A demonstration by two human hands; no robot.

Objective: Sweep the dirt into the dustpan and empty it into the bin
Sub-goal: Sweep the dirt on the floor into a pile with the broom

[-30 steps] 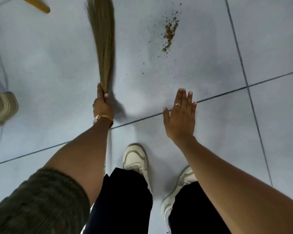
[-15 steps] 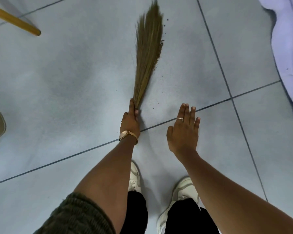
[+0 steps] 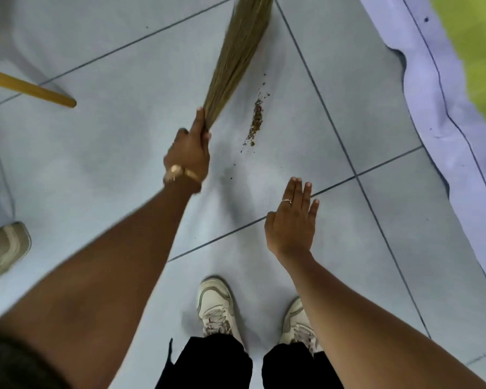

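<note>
Head view: your left hand (image 3: pixel 190 153), fingers clamped on broom (image 3: pixel 237 54), has swung bristles to upper centre. Dirt (image 3: pixel 256 119), scattered a second ago, now thin line mid-frame, right of broom. Right hand (image 3: pixel 291 220) empty, fingers apart. No dustpan visible; gathering stage, judged.

Broom (image 3: pixel 237 60) runs up from left hand (image 3: pixel 190 153) toward the top edge, leaning right; the line of dirt (image 3: pixel 256 119) lies on the floor (image 3: pixel 110 153) just right of the broom's lower part, ahead of right hand (image 3: pixel 291 220), which is over a tile joint, apart from everything. Two shoes (image 3: pixel 215 307) sit below the hands at bottom centre; another shoe (image 3: pixel 3 251) at far left edge, wooden stick (image 3: pixel 31 89) above it at upper left. Cloth (image 3: pixel 443 108) lies along the right side of the floor, well apart from the dirt.
</note>
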